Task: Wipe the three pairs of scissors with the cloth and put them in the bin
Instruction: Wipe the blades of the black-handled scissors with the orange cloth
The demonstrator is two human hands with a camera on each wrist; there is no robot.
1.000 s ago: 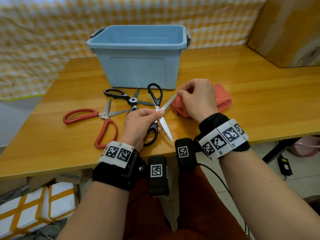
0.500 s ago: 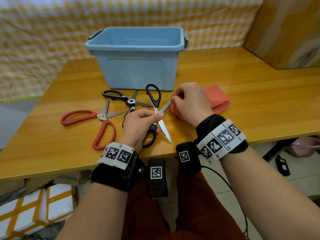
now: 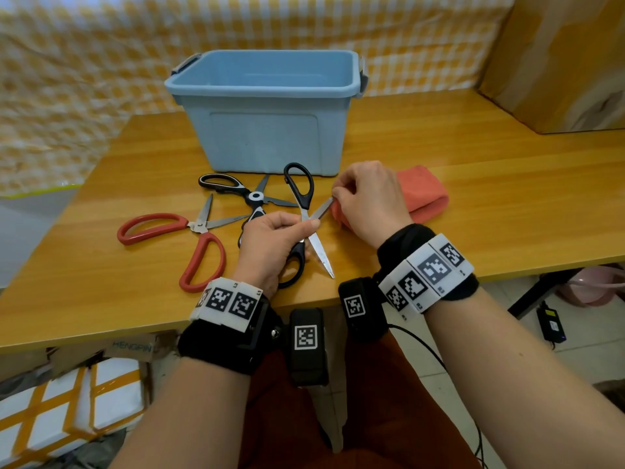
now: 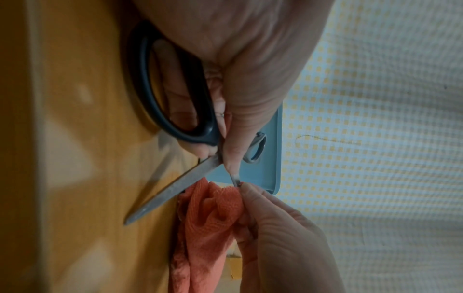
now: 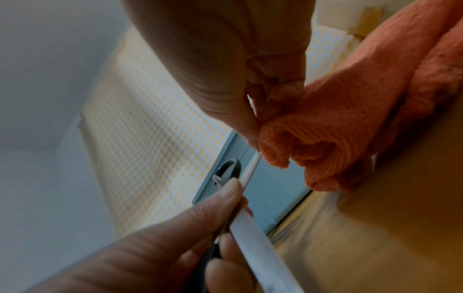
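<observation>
My left hand (image 3: 270, 242) grips a pair of black-handled scissors (image 3: 299, 189), spread wide, near their pivot; one handle loop (image 4: 175, 89) sits against the palm. My right hand (image 3: 367, 201) pinches the orange cloth (image 3: 422, 194) around the tip of the upper blade (image 3: 321, 209). The other blade (image 3: 321, 255) points toward the table's front edge. In the right wrist view the cloth (image 5: 350, 119) is folded over the blade (image 5: 253, 166). Red-handled scissors (image 3: 189, 231) and black-and-white scissors (image 3: 236, 187) lie open on the table. The blue bin (image 3: 267, 110) stands behind them.
The wooden table (image 3: 473, 198) runs right of the cloth with bare surface. A yellow checked sheet (image 3: 84, 62) hangs behind the bin. A brown cardboard panel (image 3: 558, 62) leans at the back right. Boxes (image 3: 67, 401) sit on the floor under the front edge.
The right hand with the cloth has slid along the upper blade toward the pivot and back out to its tip. The left hand keeps its grip; the view shifted slightly.
</observation>
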